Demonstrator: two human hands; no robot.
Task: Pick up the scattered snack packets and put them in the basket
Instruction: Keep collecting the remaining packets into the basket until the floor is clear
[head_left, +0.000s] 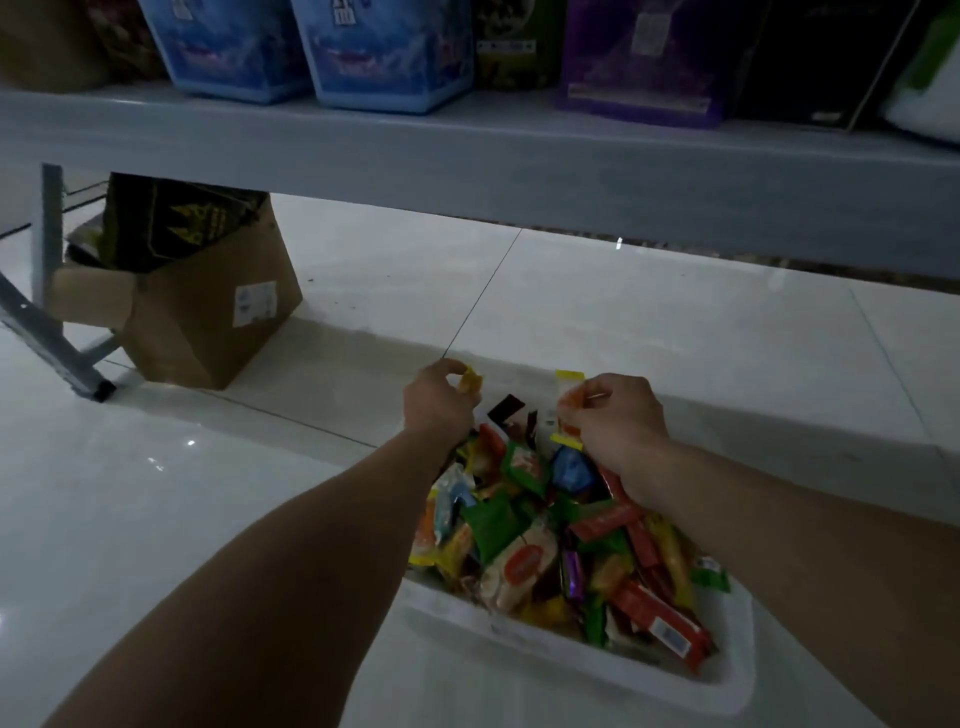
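A white plastic basket (540, 647) sits on the tiled floor, heaped with several colourful snack packets (524, 535). Over its far end, my left hand (436, 402) pinches a small orange-yellow packet (471, 383). My right hand (621, 421) grips a clear packet with yellow ends and orange contents (567, 410). Both packets hang just above the pile at the far rim. No loose packets show on the floor around the basket.
A grey shelf (467, 156) runs across overhead, carrying blue, green and purple product boxes. A cardboard box (208, 312) holding dark bags stands on the floor at the left beside a metal shelf leg (52, 332). White floor tiles (675, 322) spread beyond the basket.
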